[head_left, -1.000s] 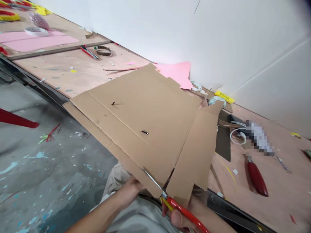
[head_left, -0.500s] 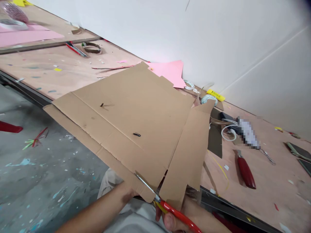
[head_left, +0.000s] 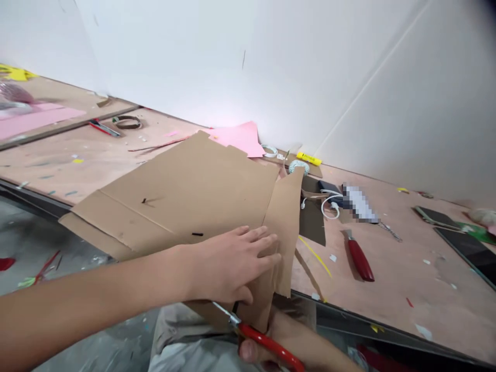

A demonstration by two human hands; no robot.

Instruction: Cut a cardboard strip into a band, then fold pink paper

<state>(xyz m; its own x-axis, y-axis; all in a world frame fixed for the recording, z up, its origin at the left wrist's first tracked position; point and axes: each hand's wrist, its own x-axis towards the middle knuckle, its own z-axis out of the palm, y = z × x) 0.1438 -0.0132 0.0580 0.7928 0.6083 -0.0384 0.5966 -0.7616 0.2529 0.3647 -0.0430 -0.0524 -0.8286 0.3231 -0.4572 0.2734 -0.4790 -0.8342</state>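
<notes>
A large sheet of brown cardboard (head_left: 182, 181) lies over the front part of the table and juts past its edge above my lap. My left hand (head_left: 236, 263) rests palm down on it, fingers stretched out near the crease of the right-hand flap (head_left: 284, 206). Below it, my right hand (head_left: 253, 354) is closed round the red handle of a pair of scissors (head_left: 267, 343). The blades point up and left at the cardboard's near edge, partly under my left hand. Two small black pieces stick out of the cardboard.
On the table (head_left: 387, 289) to the right are a red-handled tool (head_left: 360, 261), a white cable (head_left: 329, 209) and phones (head_left: 470, 253). Pink paper (head_left: 236, 139), a tape roll (head_left: 270, 151) and a yellow tube (head_left: 309, 158) lie near the white wall. A red cutter (head_left: 104, 127) lies at left.
My left hand has come from beneath the cardboard's near edge to lie flat on top. The right hand keeps the scissors. The camera view has tilted upward.
</notes>
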